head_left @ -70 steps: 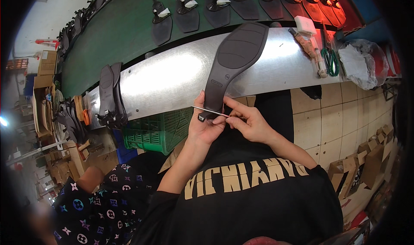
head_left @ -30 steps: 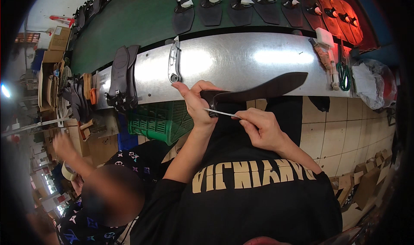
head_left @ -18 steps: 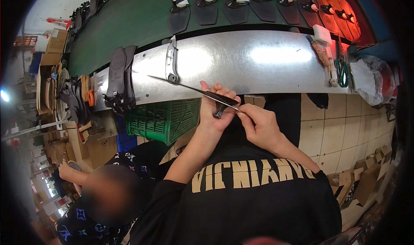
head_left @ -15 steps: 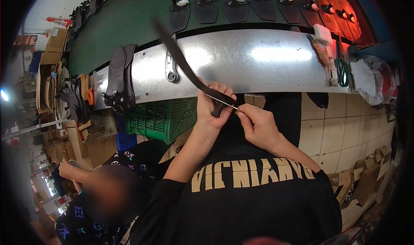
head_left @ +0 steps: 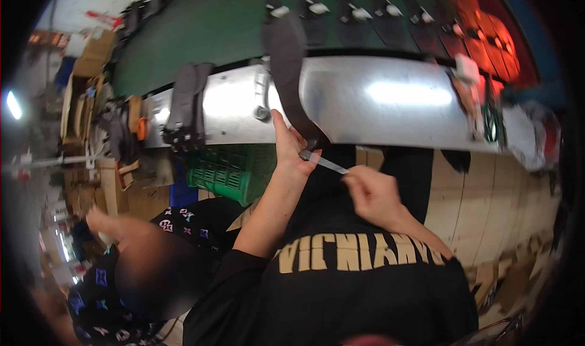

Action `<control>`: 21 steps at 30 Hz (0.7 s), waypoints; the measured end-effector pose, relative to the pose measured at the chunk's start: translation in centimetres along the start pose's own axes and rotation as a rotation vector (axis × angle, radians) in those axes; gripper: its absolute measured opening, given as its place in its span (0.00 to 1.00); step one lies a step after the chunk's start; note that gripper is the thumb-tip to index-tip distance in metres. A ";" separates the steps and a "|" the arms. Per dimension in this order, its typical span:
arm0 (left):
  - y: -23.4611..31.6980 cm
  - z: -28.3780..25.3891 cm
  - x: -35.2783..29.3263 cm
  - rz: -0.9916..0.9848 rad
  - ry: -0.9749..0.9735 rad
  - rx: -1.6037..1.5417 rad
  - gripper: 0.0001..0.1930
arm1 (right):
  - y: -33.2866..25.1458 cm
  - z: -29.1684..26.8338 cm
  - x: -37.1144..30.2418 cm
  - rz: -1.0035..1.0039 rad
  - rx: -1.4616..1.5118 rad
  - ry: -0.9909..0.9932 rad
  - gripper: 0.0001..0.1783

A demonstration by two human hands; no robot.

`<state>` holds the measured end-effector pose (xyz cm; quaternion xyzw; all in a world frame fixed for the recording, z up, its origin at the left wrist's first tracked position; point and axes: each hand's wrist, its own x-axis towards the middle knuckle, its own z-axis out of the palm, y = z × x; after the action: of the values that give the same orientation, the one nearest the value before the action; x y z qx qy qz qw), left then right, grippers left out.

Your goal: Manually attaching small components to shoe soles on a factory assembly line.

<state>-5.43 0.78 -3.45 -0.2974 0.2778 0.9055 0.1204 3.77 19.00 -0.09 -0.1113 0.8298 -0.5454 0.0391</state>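
My left hand (head_left: 292, 149) is closed around the narrow lower end of a dark brown-black shoe sole (head_left: 286, 59). The sole stands up over the metal ledge, its broad face showing and its far end overlapping the green belt. Closed as well, my right hand (head_left: 373, 192) grips a thin, flat metal blade (head_left: 329, 164). The blade reaches leftward to the sole's lower end beside my left palm; whether it touches the sole I cannot tell. My left fingers are partly hidden behind the sole.
The shiny metal ledge (head_left: 365, 117) borders a green belt (head_left: 213, 29) bearing several dark soles. Dark soles (head_left: 187, 105) lie at the ledge's left; green-handled scissors (head_left: 491, 123) lie right. Below is a green crate (head_left: 228, 184). Another person's arm (head_left: 113, 225) shows at lower left.
The sole has turned from edge-on to show its broad face and now stands more upright. The blade shows its flat side, and my right hand is slightly lower. The whole view has shifted a little.
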 end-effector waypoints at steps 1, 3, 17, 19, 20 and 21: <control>1.7 0.6 -0.6 -0.020 -0.003 -0.032 0.19 | 0.4 -1.2 0.4 0.040 -0.031 0.092 0.03; 6.1 -1.0 -0.4 0.063 -0.087 0.023 0.14 | 1.2 -3.4 1.1 0.137 -0.002 0.216 0.05; 37.0 -9.0 1.6 0.341 1.025 2.041 0.22 | 11.3 -16.9 2.6 0.121 -0.760 0.511 0.18; 36.7 -8.2 2.6 0.492 0.990 2.068 0.25 | 11.9 -17.4 2.8 0.071 -0.828 0.577 0.19; 36.2 -7.1 3.4 0.598 1.029 2.039 0.26 | 12.4 -17.7 2.7 0.079 -0.837 0.594 0.19; 33.1 -3.1 4.7 0.739 0.953 2.076 0.26 | 13.0 -18.0 2.2 0.085 -0.864 0.602 0.20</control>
<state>-20.33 -27.77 5.89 -0.2659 0.9603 0.0283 -0.0793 -3.57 39.56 -4.60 0.0778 0.9573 -0.1592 -0.2283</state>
